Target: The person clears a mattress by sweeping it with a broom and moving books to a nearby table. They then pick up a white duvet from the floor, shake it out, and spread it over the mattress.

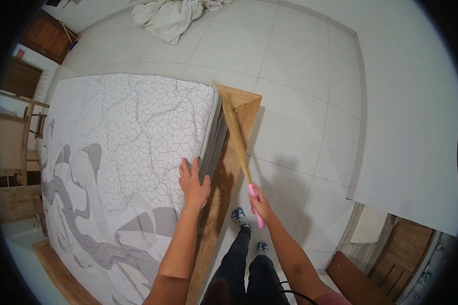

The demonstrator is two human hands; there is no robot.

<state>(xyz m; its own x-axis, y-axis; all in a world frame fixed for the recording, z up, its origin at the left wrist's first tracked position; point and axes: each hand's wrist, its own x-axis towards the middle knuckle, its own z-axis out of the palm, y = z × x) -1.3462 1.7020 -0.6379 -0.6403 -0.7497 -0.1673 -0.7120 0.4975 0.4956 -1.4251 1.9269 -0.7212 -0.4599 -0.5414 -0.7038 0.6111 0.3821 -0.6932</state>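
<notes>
My right hand (pixel 260 204) is wrapped round the pink handle of a stick broom (pixel 237 140). The broom's thin yellowish-brown bristles reach away from me over the wooden bed frame (pixel 248 119), and their tips lie by the mattress's far right corner. On the frame rests a thick white mattress (pixel 132 127) with a grey geometric pattern and larger grey shapes nearer to me. My left hand (pixel 193 186), fingers spread, lies on the mattress near its right edge, holding nothing.
Pale floor tiles (pixel 295 117) run along the bed's right side and far end. Crumpled cream cloth (pixel 170 20) lies on the floor beyond the bed. A white wall (pixel 412 117) stands on the right, with a wooden door (pixel 399 249) at lower right. Wooden furniture (pixel 15 127) lines the left.
</notes>
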